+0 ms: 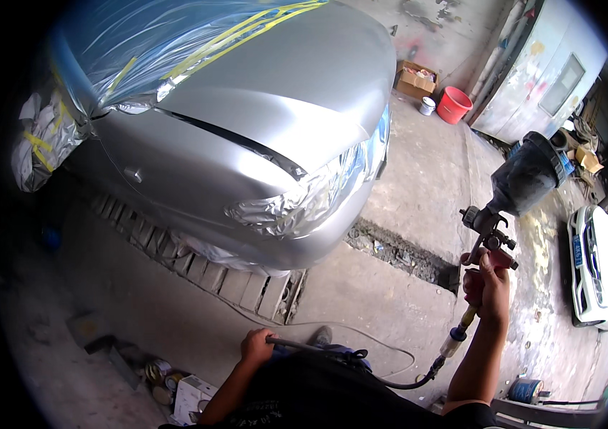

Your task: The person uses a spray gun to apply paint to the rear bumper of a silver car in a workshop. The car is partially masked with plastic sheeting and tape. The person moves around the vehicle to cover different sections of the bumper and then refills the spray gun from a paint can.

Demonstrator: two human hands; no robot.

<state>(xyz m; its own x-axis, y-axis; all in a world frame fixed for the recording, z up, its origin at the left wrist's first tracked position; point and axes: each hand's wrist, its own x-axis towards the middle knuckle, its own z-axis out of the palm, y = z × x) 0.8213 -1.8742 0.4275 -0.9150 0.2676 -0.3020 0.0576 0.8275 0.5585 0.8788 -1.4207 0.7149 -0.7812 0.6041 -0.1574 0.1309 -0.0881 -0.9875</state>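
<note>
My right hand (494, 292) is wrapped round the handle of a spray gun (488, 234), raised to the right of the car. A dark paint cup (529, 175) sits on top of the gun. From the bottom of its handle, a fitting leads into an air hose (407, 387) that loops back across my front. My left hand (255, 347) is closed round that hose, low and near my body. Ahead and to the left stands a silver-grey car (261, 93). Crinkled foil and film (297, 207) cover its headlight, and blue sheeting (132, 43) with yellow tape covers its windscreen.
A slatted floor grate (197, 268) runs beneath the car, and a rubble-filled trench (407, 261) cuts the concrete. Beyond are a red bucket (454, 106), a cardboard box (416, 80) and a pale door (540, 71). A white car (602, 268) stands far right. Cans (157, 370) sit lower left.
</note>
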